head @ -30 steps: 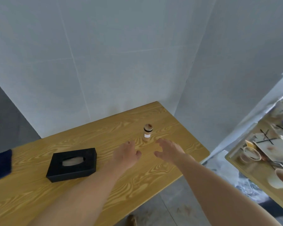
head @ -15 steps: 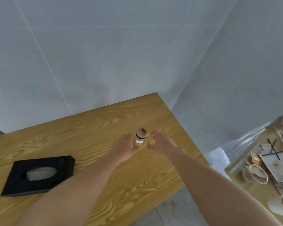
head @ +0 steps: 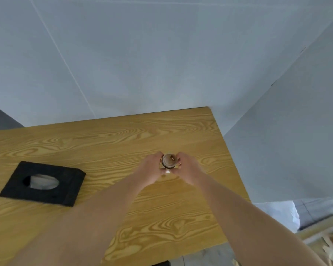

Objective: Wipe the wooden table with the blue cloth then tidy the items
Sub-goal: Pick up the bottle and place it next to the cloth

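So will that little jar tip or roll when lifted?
The jar looks narrow and upright, so probably tippy if nudged. It is round, so likely to roll if laid down. With the left hand and right hand cupping it, it should lift steadily.

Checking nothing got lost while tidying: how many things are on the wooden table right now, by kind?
Black tissue box: 1
Small brown-capped bottle, held between left hand and right hand: 1
Blue cloth: 0 in view
Total: 2

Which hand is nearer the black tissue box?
Left. The left hand is between the black tissue box and the small jar, clasping the jar's left side; the right hand clasps its far side.
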